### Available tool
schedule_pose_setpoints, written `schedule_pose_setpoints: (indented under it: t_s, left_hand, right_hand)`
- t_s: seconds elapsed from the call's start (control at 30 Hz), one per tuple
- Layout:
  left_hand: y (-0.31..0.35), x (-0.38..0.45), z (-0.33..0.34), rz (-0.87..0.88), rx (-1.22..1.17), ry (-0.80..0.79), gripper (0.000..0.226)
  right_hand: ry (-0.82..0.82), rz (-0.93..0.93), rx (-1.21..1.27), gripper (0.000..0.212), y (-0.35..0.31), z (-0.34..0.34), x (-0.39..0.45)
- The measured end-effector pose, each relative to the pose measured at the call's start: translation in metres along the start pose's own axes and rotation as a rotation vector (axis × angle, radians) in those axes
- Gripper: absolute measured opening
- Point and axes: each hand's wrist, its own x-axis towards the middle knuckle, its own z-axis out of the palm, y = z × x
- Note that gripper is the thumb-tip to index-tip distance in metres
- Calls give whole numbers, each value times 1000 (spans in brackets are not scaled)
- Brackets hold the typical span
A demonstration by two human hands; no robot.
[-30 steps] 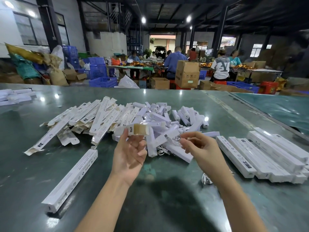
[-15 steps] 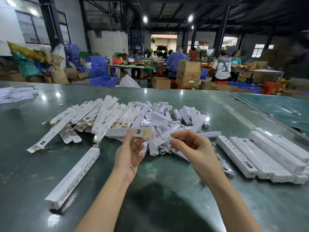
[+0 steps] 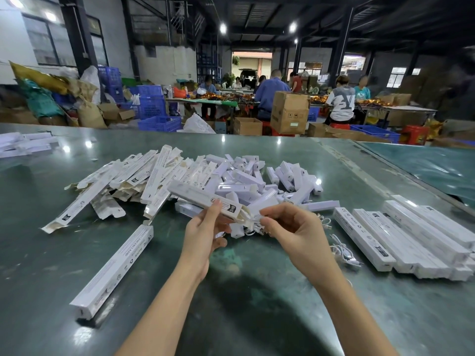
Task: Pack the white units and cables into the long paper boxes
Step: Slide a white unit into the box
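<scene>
My left hand (image 3: 203,233) grips a long white paper box (image 3: 205,199) near its open end, the box slanting up to the left above the table. My right hand (image 3: 293,227) pinches a coiled white cable (image 3: 253,222) right at that open end. Behind my hands lies a heap of white units (image 3: 259,181), with a heap of flat, unfilled boxes (image 3: 133,181) to its left. A row of closed boxes (image 3: 411,235) lies on the right. One closed box (image 3: 115,268) lies alone at the front left.
Loose white cables (image 3: 344,253) lie between my right hand and the closed boxes. More white boxes (image 3: 23,143) sit at the far left of the green table (image 3: 244,317). Beyond the table people work among cardboard boxes (image 3: 289,114) and blue crates (image 3: 159,123).
The box has swung from level to slanting, its open end lowered toward my right hand. My right hand has brought the cable up to that opening.
</scene>
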Motion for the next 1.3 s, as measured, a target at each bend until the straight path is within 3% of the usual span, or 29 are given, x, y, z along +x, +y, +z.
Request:
schedule_pose_setpoints:
  t_s: [0.17,0.37,0.6,0.87,1.07,1.2,1.3]
  left_hand:
    - [-1,-5,6,-15,72,-88,34]
    - [3,-13,13,-98,-46,-176,46]
    - [1,-18,17,-147,-70,-280,35]
    - [1,-19,17,-184,-82,-283,34]
    - [1,-18,16,-181,-100,-251,31]
    - [2,-17,16,-182,-103,-241,28]
    - [1,-17,16,-186,-107,-247,27]
  right_hand:
    - [117,-164,-179,21,3,6,-1]
    - [195,-448,-483,11,12,8,-1]
    - [252,-637,-611,6,20,2,0]
    - [239,-480,-515,8,19,1,1]
    - [132,-386,-466,18,15,3,1]
    - [182,-361,-420,11,13,8,1]
    - [232,-273,-357,30,13,7,1]
